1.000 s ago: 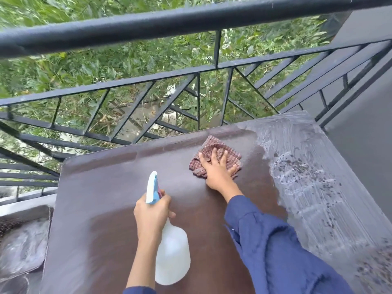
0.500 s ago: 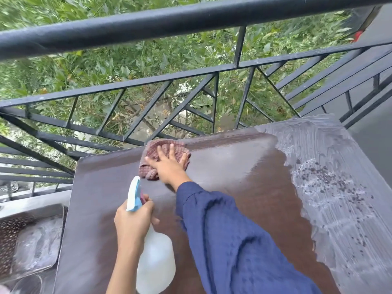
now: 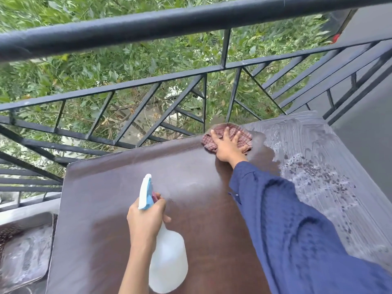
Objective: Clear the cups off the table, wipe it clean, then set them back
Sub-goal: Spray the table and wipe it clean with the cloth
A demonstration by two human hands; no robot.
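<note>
Bench [image 3: 127, 187], brown top: right part soapy, with dark specks [image 3: 318, 177]. Right hand [image 3: 228, 148], fingers spread flat, pressing checked cloth [image 3: 244, 136] at far edge beside railing [image 3: 148, 24]. Left hand [image 3: 146, 219] curled round spray bottle [image 3: 167, 262] neck, above near middle. Blue sleeve [image 3: 297, 230] hides near-right bench

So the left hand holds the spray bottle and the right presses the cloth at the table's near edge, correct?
No: the head view shows the right hand pressing the cloth at the far edge of the table, by the railing. The left hand holds the spray bottle.
</note>
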